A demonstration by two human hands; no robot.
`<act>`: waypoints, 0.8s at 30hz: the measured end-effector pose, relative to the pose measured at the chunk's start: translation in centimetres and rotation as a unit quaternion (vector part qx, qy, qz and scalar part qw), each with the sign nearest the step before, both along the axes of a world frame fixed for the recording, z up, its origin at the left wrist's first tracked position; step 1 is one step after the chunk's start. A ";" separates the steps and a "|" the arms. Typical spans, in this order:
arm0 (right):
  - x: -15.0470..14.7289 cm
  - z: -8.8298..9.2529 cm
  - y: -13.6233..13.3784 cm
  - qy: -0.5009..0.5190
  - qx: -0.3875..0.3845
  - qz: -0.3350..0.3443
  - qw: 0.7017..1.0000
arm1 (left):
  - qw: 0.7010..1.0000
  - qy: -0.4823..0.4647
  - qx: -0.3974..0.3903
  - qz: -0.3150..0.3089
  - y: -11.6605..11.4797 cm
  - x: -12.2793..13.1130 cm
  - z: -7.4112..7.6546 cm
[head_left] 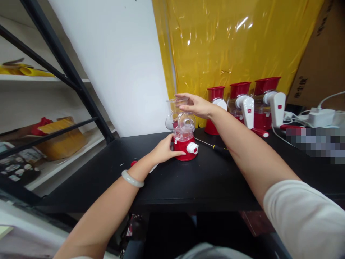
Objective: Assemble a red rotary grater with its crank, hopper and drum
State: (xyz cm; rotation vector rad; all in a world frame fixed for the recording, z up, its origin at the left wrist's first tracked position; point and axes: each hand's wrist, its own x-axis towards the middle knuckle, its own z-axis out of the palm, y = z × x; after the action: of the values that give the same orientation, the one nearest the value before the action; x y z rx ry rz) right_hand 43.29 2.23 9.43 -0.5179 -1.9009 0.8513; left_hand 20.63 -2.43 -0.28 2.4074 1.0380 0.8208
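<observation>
A rotary grater (183, 131) stands upright on the black table, with a clear plastic body, a red base and a white knob low on its front right. My left hand (164, 148) is closed round the red base from the left, thumb across its front. At the top, my right hand (196, 104) grips the clear hopper, its fingers over the rim and its thumb on the near side. No crank is fitted on the side facing me. Partly hidden under my left forearm lies a white and red part (153, 168), perhaps a crank handle.
Several similar graters with red hoppers and white cranks, one of them the rightmost grater (266, 104), stand at the back right. A thin screwdriver (206, 143) lies behind my grater. White chargers and cables (320, 117) sit far right. A black-framed shelf (81, 90) rises on the left.
</observation>
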 end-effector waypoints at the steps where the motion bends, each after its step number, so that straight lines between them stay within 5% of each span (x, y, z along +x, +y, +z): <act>1: 0.0 0.0 -0.1 -0.005 0.001 -0.010 1.000 | 1.000 -0.002 0.000 0.000 0.0 0.0 -0.1; 24: -1.0 1.2 -1.6 -0.105 0.104 -0.296 0.944 | 1.000 -0.014 -0.010 -0.015 -0.1 0.1 0.0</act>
State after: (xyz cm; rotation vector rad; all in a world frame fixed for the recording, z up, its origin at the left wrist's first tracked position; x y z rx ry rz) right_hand 42.26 0.63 10.67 -1.0123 -1.8375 0.2054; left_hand 20.73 -2.58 -0.25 2.3821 0.9920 0.8280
